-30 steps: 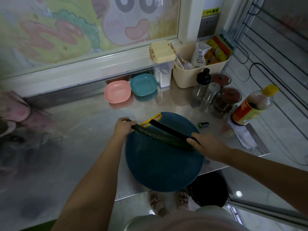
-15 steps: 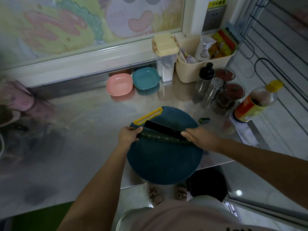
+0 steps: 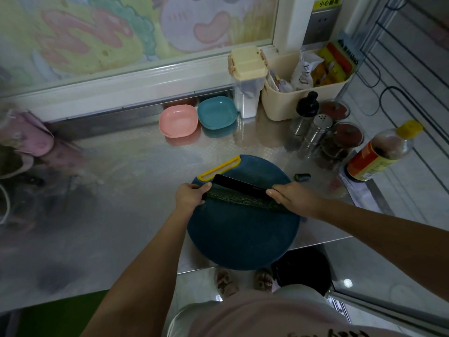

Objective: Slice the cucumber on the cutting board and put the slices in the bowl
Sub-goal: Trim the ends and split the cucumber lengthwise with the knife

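Cucumber (image 3: 243, 200), dark green and whole, lying lengthwise across the middle of the round blue cutting board (image 3: 243, 239), just on the near side of the board's yellow handle slot (image 3: 218, 167). Left hand (image 3: 189, 198): grip closed round the cucumber's left end, at the board's left rim. Right hand (image 3: 291, 199): grip curled round the handle of a knife (image 3: 240, 184) at the board's right side; the handle itself is hidden. The dark blade runs along the cucumber's far side, close against it, its tip pointing toward the yellow slot. A small cut cucumber end (image 3: 302, 177) lies on the bench (image 3: 121, 190) just right of the board. Beyond the board's far edge, well apart from it, a pink bowl (image 3: 178, 120) and a teal bowl (image 3: 217, 112) stand side by side, touching or nearly so. The board's near edge overhangs the bench front.
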